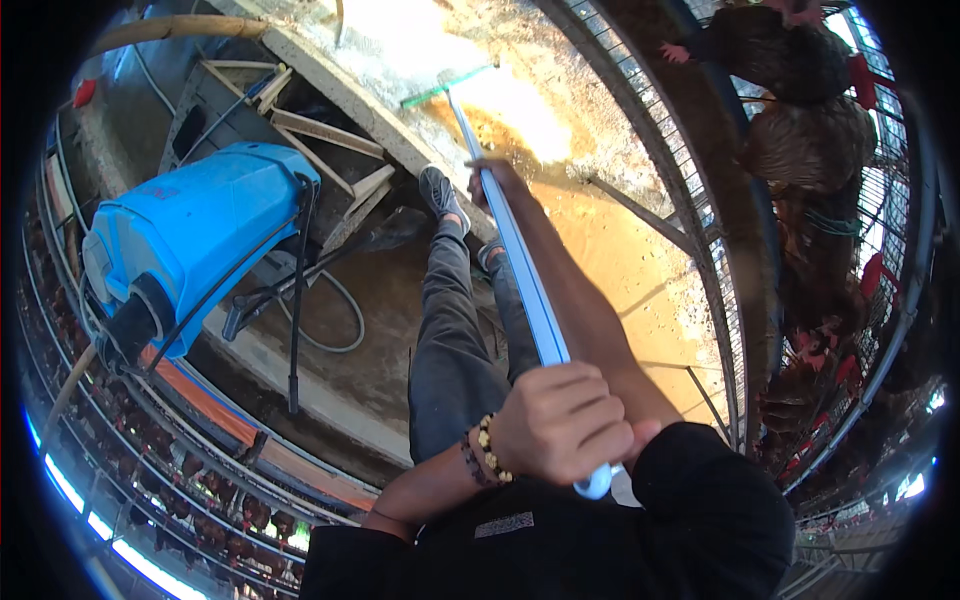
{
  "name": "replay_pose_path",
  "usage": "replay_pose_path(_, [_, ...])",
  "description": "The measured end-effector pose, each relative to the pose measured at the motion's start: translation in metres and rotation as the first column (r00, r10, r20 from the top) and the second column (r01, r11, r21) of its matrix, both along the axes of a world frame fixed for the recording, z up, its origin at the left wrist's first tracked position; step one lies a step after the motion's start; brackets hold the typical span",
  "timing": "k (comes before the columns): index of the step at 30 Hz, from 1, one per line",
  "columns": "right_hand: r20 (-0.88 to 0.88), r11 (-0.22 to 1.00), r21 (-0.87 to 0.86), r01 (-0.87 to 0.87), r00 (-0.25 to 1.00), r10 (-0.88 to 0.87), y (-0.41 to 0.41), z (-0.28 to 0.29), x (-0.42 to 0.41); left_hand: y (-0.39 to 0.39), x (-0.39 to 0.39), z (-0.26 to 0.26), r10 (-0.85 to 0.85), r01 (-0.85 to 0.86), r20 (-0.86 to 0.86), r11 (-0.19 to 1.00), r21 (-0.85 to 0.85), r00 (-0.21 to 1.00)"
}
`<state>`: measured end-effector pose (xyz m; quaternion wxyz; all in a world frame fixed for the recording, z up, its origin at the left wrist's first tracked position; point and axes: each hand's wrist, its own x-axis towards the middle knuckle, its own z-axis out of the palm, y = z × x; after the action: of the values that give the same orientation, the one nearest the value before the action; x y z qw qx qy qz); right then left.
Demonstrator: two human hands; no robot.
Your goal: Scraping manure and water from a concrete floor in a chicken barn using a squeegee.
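Note:
A long-handled floor squeegee point(525, 277) with a pale blue handle slants from my waist out to the ground. My left hand point(562, 424), a beaded bracelet at its wrist, is closed around the handle close to its rounded end. Farther down the same handle, my right hand point(499, 184) grips it with the arm stretched out. The narrow green head point(450, 86) rests on wet-looking, dirty ground, partly washed out by bright sunlight. My shoes stand apart, one of them point(442, 195) by a concrete curb point(360, 97).
On the left is a blue knapsack sprayer point(210, 210) with a black lance and a grey hose point(360, 322). Beyond it lies a wooden frame point(330, 142). Brown hens point(810, 142) fill wire cages at right; more caged hens point(210, 480) line the lower left.

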<state>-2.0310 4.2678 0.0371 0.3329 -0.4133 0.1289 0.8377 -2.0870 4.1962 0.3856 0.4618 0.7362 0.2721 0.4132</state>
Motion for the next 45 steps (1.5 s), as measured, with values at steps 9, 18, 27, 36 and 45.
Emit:
replay_pose_path(9, [0.011, 0.986, -0.115, 0.119, 0.993, -0.119, -0.112, 0.060, 0.052, 0.011, 0.029, 0.058, -0.074, 0.072, 0.129, 0.997, 0.023, 0.989])
replay_pose_path(18, [0.095, 0.799, -0.090, 0.595, 0.803, -0.588, -0.174, 0.060, 0.088, 0.039, 0.041, 0.075, 0.396, -0.260, 0.395, 0.898, -0.355, 0.829])
replay_pose_path(27, [-0.266, 0.735, -0.163, 0.658, 0.688, -0.675, -0.049, 0.084, 0.001, 0.026, 0.032, 0.142, -0.406, 0.425, 0.137, 0.891, -0.160, 0.904])
replay_pose_path(36, [-0.356, 0.879, -0.271, 0.393, 0.807, -0.471, 0.000, -0.006, 0.010, -0.031, 0.062, 0.021, -0.308, 0.307, -0.358, 0.950, -0.063, 0.881])
replay_pose_path(45, [-0.149, 0.661, -0.459, 0.594, 0.681, -0.717, -0.090, 0.006, 0.048, -0.009, 0.076, 0.064, -0.373, 0.369, -0.036, 0.925, -0.092, 0.927])
